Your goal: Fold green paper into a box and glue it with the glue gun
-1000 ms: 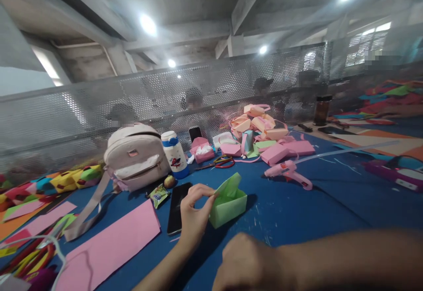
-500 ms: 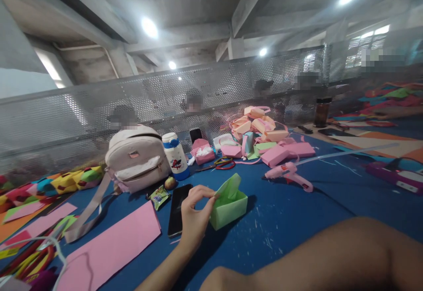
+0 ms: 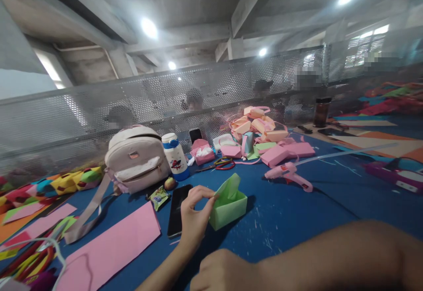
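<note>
My left hand (image 3: 197,211) pinches the upper left edge of a small open box folded from light green paper (image 3: 229,214), with thumb and forefinger meeting at its raised flap. The box rests on the blue tabletop (image 3: 264,247). My right hand (image 3: 224,271) is low in the view, nearer to me than the box and apart from it. Its back and curled knuckles face up; whatever its fingers hold, if anything, is hidden. Left of my left hand lies a black phone (image 3: 176,209). A pink glue gun (image 3: 289,175) with a long clear stick lies to the right of the box.
A folded pink paper sheet (image 3: 115,247) covers the near left. Behind stand a pale backpack (image 3: 137,161), a white-and-blue bottle (image 3: 176,158), scissors (image 3: 224,164) and a pile of peach and pink paper boxes (image 3: 257,125). A perforated metal panel (image 3: 158,101) closes off the back.
My right hand has come a little up and into view at the bottom, with its forearm shifting. My left hand and the green box have stayed nearly still.
</note>
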`<action>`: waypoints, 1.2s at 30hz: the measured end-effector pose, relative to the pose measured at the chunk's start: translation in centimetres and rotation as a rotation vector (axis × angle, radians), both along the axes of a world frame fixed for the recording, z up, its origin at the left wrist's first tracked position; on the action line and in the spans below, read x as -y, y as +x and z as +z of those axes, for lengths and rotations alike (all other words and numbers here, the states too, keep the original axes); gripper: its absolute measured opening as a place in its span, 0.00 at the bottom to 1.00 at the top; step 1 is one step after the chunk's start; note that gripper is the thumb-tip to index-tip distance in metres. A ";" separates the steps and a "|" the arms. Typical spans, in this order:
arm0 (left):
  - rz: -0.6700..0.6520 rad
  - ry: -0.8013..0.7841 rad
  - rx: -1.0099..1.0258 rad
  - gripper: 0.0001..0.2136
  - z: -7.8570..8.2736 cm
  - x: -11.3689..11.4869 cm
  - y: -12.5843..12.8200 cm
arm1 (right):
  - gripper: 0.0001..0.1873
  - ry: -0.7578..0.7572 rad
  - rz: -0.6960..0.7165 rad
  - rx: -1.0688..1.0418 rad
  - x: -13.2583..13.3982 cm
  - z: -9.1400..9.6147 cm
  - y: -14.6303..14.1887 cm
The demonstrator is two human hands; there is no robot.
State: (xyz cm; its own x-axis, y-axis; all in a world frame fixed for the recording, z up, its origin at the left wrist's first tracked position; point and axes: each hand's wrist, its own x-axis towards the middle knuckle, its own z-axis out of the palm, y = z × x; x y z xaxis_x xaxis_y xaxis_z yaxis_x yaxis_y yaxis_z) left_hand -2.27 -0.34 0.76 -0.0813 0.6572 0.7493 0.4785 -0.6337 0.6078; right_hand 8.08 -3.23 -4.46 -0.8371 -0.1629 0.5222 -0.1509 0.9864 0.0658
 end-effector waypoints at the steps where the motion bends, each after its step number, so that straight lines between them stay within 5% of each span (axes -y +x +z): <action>1: 0.003 0.002 -0.002 0.09 0.0 0.0 0.0 | 0.11 0.019 -0.005 -0.042 -0.1 0.5 0.3; 7: 0.002 -0.005 -0.010 0.12 0.4 0.2 -0.1 | 0.23 0.004 -0.158 -0.312 -2.0 6.1 3.8; 13: -0.010 -0.001 0.001 0.13 0.1 0.2 -0.1 | 0.09 -0.196 -0.272 -0.351 -6.6 11.2 7.6; 20: -0.025 -0.036 0.013 0.11 0.1 0.1 0.0 | 0.02 -0.302 -0.377 -0.355 -10.1 10.1 9.7; 36: -0.048 -0.002 -0.030 0.07 -0.3 0.2 0.0 | 0.11 -0.428 -0.352 -0.460 -9.2 9.4 9.3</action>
State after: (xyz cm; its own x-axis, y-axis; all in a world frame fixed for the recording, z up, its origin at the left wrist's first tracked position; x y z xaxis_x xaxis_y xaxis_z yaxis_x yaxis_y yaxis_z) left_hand -2.28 -0.57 0.51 -0.0270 0.6617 0.7493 0.4655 -0.6550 0.5952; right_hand 17.37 6.01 4.94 -0.4823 0.3745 0.7919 0.1311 0.9247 -0.3574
